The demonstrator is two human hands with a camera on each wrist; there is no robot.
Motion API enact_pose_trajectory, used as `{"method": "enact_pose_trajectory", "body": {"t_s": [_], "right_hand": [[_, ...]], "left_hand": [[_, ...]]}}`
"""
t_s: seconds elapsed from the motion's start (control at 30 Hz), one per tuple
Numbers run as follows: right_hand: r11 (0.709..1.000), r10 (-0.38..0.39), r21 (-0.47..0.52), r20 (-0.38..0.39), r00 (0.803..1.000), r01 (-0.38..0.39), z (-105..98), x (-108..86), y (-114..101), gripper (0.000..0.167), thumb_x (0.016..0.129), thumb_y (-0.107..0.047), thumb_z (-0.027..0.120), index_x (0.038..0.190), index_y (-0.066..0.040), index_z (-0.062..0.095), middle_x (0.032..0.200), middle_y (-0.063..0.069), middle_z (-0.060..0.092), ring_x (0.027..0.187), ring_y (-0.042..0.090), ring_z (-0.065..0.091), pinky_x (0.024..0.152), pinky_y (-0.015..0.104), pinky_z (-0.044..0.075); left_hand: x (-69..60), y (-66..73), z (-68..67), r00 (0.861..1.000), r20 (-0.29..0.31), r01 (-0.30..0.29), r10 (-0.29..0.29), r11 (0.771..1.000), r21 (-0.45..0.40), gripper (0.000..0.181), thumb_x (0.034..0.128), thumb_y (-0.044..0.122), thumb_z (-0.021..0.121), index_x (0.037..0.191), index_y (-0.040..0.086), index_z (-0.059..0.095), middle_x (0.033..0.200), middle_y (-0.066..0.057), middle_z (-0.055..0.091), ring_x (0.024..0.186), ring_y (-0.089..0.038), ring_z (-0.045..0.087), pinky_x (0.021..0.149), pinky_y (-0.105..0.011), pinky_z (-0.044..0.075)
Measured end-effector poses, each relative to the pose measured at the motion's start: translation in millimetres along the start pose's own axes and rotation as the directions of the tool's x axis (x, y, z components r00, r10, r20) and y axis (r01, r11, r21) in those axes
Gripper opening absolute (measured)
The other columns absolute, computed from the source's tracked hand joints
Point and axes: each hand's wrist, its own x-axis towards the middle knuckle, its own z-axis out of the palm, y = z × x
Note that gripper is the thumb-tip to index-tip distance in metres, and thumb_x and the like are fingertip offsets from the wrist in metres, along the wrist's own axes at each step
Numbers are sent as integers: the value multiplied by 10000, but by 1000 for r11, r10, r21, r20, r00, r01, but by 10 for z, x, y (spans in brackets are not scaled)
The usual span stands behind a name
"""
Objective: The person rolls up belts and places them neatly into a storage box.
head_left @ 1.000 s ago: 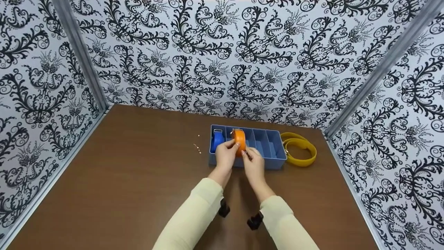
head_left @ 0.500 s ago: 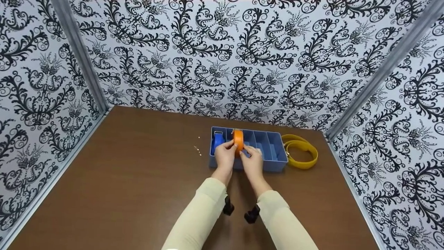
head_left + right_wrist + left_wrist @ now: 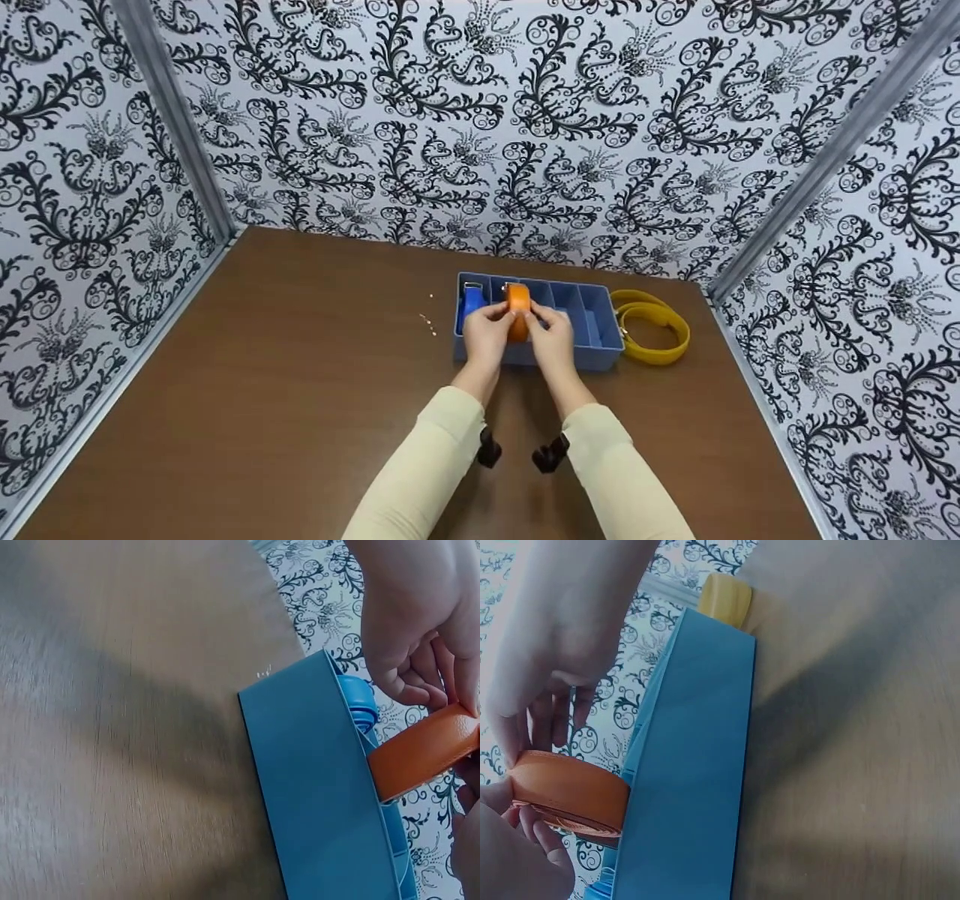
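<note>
In the head view, a rolled orange belt (image 3: pixel 518 300) stands on edge at the second compartment from the left of a blue divided box (image 3: pixel 540 356). My left hand (image 3: pixel 486 337) pinches it from the left. My right hand (image 3: pixel 553 339) pinches its right side, thumb near the other thumb. The left wrist view shows the coiled layers of the orange belt (image 3: pixel 570 791), its lower part behind the box wall (image 3: pixel 686 765). A rolled blue belt (image 3: pixel 472 298) with a metal buckle sits in the leftmost compartment, partly covered by my left hand.
A loosely coiled yellow belt (image 3: pixel 656 330) lies on the brown table (image 3: pixel 315 390) beside the box's right end. Small shiny specks (image 3: pixel 428 322) lie left of the box. Patterned walls (image 3: pixel 450 150) enclose the table at the back and sides.
The orange belt has come down slightly lower into the box. My right hand has shifted up along it, fingers now closer to its top.
</note>
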Motion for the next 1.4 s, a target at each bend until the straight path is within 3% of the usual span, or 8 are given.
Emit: {"method": "enact_pose_trajectory", "body": {"t_s": [0.13, 0.33, 0.43, 0.7, 0.87, 1.03, 1.13, 1.4], "right_hand": [[1000, 27, 13, -26, 999, -27, -25, 9, -88, 246, 888, -48, 695, 1124, 22, 705, 1006, 196, 683, 900, 301, 585, 732, 302, 500], [996, 33, 86, -74, 997, -27, -80, 109, -314, 240, 894, -56, 691, 1125, 9, 701, 1003, 199, 688, 897, 294, 591, 710, 250, 491], [995, 48, 88, -66, 997, -42, -79, 146, -337, 240, 896, -62, 692, 1126, 6, 702, 989, 195, 684, 893, 289, 591, 694, 224, 488], [998, 62, 8, 15, 998, -62, 36, 106, -79, 221, 877, -65, 710, 1093, -20, 728, 900, 164, 680, 794, 223, 545, 648, 239, 442], [1000, 19, -4, 31, 999, -19, 95, 76, 56, 236, 854, -41, 724, 1087, -3, 726, 948, 179, 706, 834, 260, 599, 692, 290, 486], [999, -17, 33, 75, 997, 14, 156, 61, 181, 236, 840, 14, 719, 1073, 51, 713, 1049, 208, 692, 975, 318, 651, 829, 409, 525], [1000, -10, 25, 85, 996, 8, 180, 38, 238, 233, 834, 30, 716, 1065, 65, 709, 1034, 225, 690, 980, 354, 644, 846, 448, 521], [996, -18, -91, 61, 998, 23, 212, 15, 355, 223, 809, -15, 762, 1027, 23, 741, 896, 208, 646, 877, 349, 573, 822, 451, 475]], "left_hand": [[3, 63, 12, 1000, -6, 5, -4, 1000, 27, 177, 835, 65, 756, 996, -10, 761, 988, -112, 726, 907, -219, 682, 765, -315, 558], [68, 301, 26, 999, 2, -48, 48, 996, 78, 203, 827, 166, 784, 988, 43, 777, 982, -77, 732, 910, -205, 688, 760, -303, 558], [97, 340, 17, 998, -3, -63, 64, 990, 123, 213, 821, 200, 793, 982, 61, 783, 976, -64, 735, 910, -199, 688, 770, -303, 554], [148, 106, -41, 997, 3, -74, 76, 966, 247, 198, 835, 162, 779, 981, 29, 777, 993, -90, 731, 929, -217, 685, 782, -320, 552], [169, -23, -57, 995, 25, -100, 97, 950, 295, 189, 841, 123, 766, 995, 14, 770, 989, -100, 731, 918, -232, 686, 783, -339, 549], [173, -124, -62, 994, 28, -110, 108, 919, 377, 171, 842, 117, 754, 987, 29, 775, 956, -75, 738, 888, -221, 686, 772, -357, 536], [183, -181, -57, 992, 37, -123, 119, 901, 415, 152, 848, 123, 748, 973, 44, 781, 935, -61, 740, 867, -220, 687, 758, -358, 537], [220, -254, -21, 990, 54, -135, 128, 797, 588, 117, 870, 155, 715, 942, 94, 785, 900, -27, 738, 827, -243, 683, 749, -399, 526]]}}
